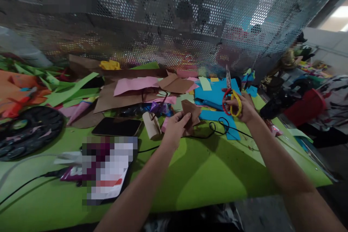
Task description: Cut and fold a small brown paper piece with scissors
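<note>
Between the thumb and fingers of my left hand (178, 127) is a piece of brown paper (192, 113), pinched above the green tabletop. My right hand (246, 108) is closed on a pair of scissors (230, 96) with red and yellow handles, its blades pointing up and away from me. A cardboard tube (151, 126) lies just left of my left hand. Under and behind the scissors are blue sheets (213, 94). A black cord (217, 130) loops on the table between my two hands.
A dark phone (116, 126) lies left of the tube, near a round black tray (29, 130). Pink paper (136, 86), brown sheets and green scraps (73, 88) pile along a perforated metal screen (163, 18). A purple corded tool (72, 174) sits front left. Red-handled scissors (17, 107) rest far left.
</note>
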`<move>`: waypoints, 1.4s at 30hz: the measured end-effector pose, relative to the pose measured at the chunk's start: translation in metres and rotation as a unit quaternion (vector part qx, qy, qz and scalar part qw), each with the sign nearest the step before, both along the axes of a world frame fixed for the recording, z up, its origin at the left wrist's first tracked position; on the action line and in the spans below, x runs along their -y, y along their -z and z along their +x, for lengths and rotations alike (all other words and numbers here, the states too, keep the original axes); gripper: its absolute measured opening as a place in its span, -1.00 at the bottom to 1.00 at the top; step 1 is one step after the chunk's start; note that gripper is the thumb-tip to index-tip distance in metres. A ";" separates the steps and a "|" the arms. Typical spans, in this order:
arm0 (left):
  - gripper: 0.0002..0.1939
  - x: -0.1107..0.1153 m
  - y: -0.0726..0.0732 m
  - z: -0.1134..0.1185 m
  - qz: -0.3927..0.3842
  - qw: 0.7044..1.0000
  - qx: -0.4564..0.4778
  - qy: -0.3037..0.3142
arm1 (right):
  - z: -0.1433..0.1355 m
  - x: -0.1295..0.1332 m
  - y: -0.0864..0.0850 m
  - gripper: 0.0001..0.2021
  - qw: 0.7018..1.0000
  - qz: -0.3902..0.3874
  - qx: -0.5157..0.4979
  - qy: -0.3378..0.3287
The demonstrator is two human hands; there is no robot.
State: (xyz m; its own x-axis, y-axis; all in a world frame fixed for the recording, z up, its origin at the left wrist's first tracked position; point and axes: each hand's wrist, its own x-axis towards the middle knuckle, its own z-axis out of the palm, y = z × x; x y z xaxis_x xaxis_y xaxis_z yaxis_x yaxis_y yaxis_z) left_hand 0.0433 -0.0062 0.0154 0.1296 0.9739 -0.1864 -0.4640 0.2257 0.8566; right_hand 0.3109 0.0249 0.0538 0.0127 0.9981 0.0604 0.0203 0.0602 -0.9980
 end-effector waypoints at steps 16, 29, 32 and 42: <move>-0.41 -0.004 0.009 0.003 0.009 1.000 -0.027 0.012 | -0.046 0.023 0.011 -0.46 0.999 0.001 -0.043 -0.023; -0.65 -0.005 0.027 0.008 0.078 0.991 -0.109 0.029 | -0.095 0.033 0.017 -0.49 0.999 0.006 -0.027 -0.035; -0.64 -0.004 0.024 0.007 0.098 0.985 -0.137 0.047 | -0.093 0.030 0.013 -0.48 0.999 0.025 -0.009 -0.023; -0.75 -0.002 0.016 0.006 0.199 0.939 -0.250 0.126 | -0.100 0.031 0.013 -0.41 0.992 0.011 -0.038 -0.124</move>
State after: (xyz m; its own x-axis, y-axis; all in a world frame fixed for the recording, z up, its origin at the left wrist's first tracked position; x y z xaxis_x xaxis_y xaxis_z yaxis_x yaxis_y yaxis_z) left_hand 0.0493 -0.0047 -0.0009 0.3589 0.9294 0.0865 0.0436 -0.1093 0.9931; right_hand 0.2109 -0.0062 0.0411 -0.2274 0.9696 0.0903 -0.0726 0.0756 -0.9945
